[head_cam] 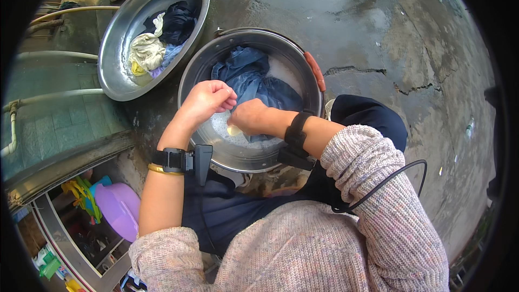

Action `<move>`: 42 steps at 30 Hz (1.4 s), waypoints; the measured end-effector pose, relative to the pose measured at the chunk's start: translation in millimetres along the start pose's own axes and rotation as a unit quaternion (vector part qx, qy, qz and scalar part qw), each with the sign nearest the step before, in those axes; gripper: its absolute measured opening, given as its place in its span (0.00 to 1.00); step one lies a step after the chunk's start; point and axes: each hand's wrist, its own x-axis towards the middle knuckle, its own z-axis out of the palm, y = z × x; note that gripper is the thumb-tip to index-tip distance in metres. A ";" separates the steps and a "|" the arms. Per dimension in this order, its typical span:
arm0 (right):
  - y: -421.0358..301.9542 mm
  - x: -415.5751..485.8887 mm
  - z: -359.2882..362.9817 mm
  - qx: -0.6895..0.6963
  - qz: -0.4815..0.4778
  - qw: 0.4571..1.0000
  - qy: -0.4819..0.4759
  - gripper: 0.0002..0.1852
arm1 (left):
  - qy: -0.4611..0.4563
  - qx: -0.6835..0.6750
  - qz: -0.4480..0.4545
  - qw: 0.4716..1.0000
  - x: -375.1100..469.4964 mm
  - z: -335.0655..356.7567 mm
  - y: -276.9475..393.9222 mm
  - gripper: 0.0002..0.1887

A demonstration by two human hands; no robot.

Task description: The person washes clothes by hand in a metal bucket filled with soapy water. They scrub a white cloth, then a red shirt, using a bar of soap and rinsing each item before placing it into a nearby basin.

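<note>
Dark blue wet clothing [259, 77], which looks like denim, lies bunched in a round metal bucket [247, 164] with sudsy water around it. Over the bucket's left part is my left hand [209, 99], fingers curled inward beside the cloth; whether it grips anything is hidden. Close to it on the right, my right hand [252, 117] is closed on a pale yellow piece, apparently a bar of soap [234, 130], low over the suds.
An oval metal basin [117, 44] with dark, cream and blue clothes [148, 50] stands at the upper left. The bucket handle has an orange grip [314, 71]. Pipes [61, 96] run along the left; a purple plastic basin [119, 207] sits lower left. The concrete floor [365, 28] is wet and cracked.
</note>
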 end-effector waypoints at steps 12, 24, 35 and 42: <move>91.4 50.9 15.6 -0.222 0.041 0.961 0.159 0.10 | -0.294 0.493 -0.047 0.818 69.4 103.2 -94.8 0.20; 101.7 65.1 8.4 -0.136 0.016 0.976 0.168 0.09 | -0.247 0.434 0.036 0.865 124.0 145.2 -156.7 0.17; 90.3 49.0 -8.4 -0.062 0.028 0.996 0.060 0.15 | -0.344 0.554 -0.121 0.748 87.4 99.3 -115.5 0.16; 86.2 60.0 -10.7 -0.043 0.069 0.997 -0.014 0.16 | -0.378 0.473 -0.064 0.793 98.1 102.1 -133.6 0.20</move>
